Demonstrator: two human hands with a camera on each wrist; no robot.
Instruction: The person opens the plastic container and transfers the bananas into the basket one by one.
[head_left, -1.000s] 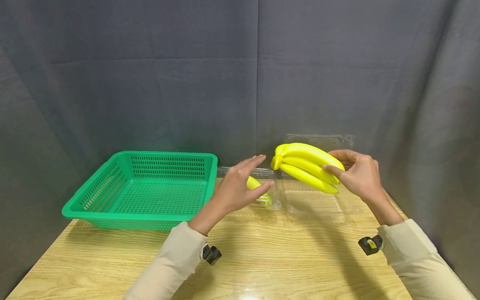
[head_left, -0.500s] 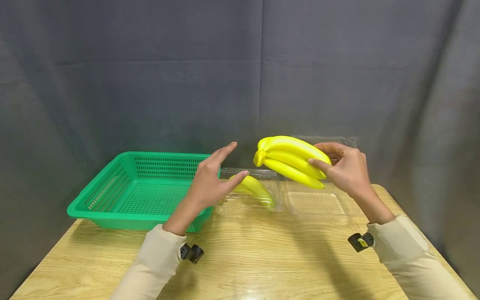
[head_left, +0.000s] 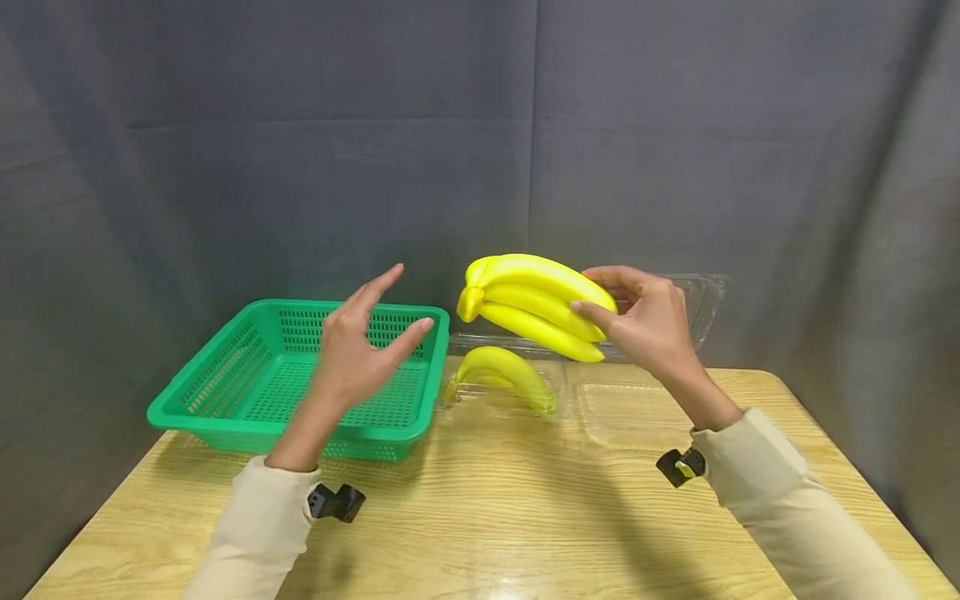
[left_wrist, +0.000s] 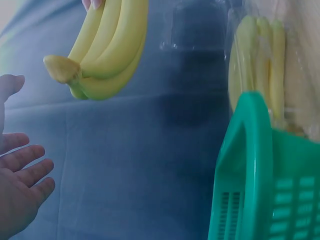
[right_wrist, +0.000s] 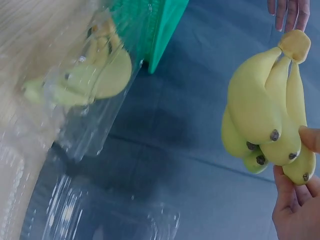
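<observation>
My right hand (head_left: 651, 321) holds a bunch of bananas (head_left: 536, 298) in the air by the tips, thumb on the near side and fingers behind. The stem end points left, toward my left hand (head_left: 352, 354). That hand hovers over the green basket (head_left: 438, 367), thumb and fingers spread apart, touching nothing. In the left wrist view the stem of the held bananas (left_wrist: 107, 55) hangs apart from the spread fingers. A second bunch of bananas (head_left: 502, 371) lies inside a clear plastic clamshell box (head_left: 562, 392) on the table, right of the basket.
Another clear clamshell box (head_left: 633, 417) stands on the table at the right, its lid (head_left: 701, 304) raised against the grey curtain (head_left: 675, 142). The wooden table (head_left: 480, 517) ends at the curtain behind and on both sides.
Both hands have moved left, the right one carrying the bananas left and slightly up. The left hand has gone from in front of the boxed bananas to over the basket.
</observation>
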